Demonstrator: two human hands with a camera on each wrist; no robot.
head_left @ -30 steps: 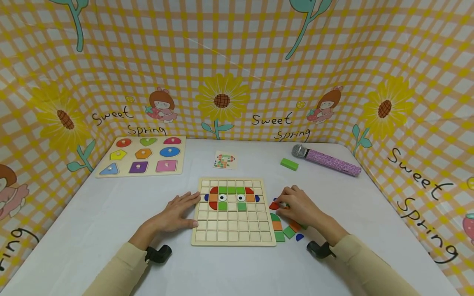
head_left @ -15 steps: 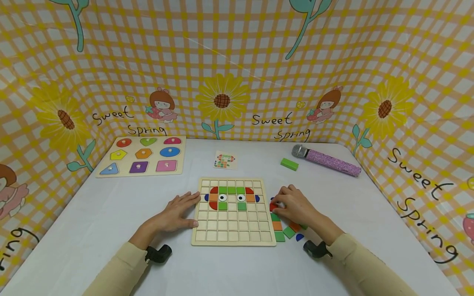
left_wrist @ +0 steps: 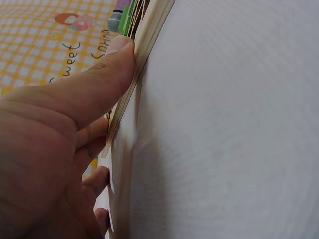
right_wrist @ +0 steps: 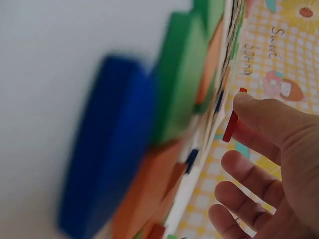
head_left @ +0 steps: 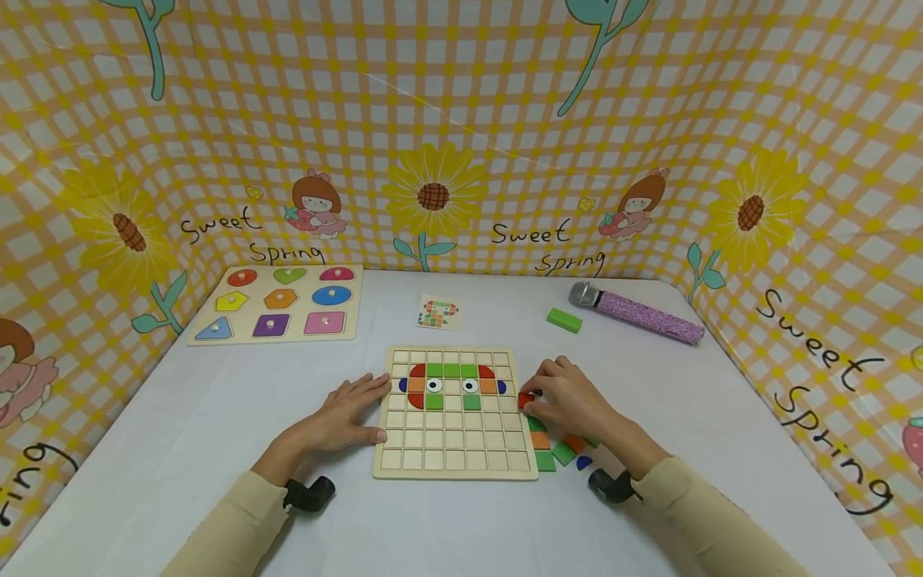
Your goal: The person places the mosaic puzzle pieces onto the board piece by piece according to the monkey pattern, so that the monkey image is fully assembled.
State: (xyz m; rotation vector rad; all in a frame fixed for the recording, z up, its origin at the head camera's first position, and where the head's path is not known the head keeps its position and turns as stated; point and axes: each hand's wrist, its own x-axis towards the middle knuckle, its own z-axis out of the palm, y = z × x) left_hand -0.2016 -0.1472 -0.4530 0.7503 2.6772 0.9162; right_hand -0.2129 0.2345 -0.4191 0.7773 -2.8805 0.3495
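My right hand (head_left: 573, 405) pinches a red tile (head_left: 525, 400) between thumb and index finger, just off the right edge of the wooden grid board (head_left: 454, 474). In the right wrist view the red tile (right_wrist: 230, 127) shows edge-on above the table, with the other fingers loosely bent. Against the board's left edge rests my left hand (head_left: 348, 414), fingers extended. The left wrist view has its thumb (left_wrist: 107, 74) touching the board's side. Red, orange, green and blue tiles and two eye tiles (head_left: 470, 386) lie in the board's upper squares.
Loose tiles, among them a green one (head_left: 563, 454) and a blue half-round (head_left: 584, 462), lie right of the board. Behind are a pattern card (head_left: 440, 312), a green block (head_left: 564, 320), a glittery microphone (head_left: 642, 315) and a knobbed shape puzzle (head_left: 245, 340).
The right hand has picked up the red tile from beside the board and shifted slightly left with it, toward the board's edge. The left hand has stayed in place.
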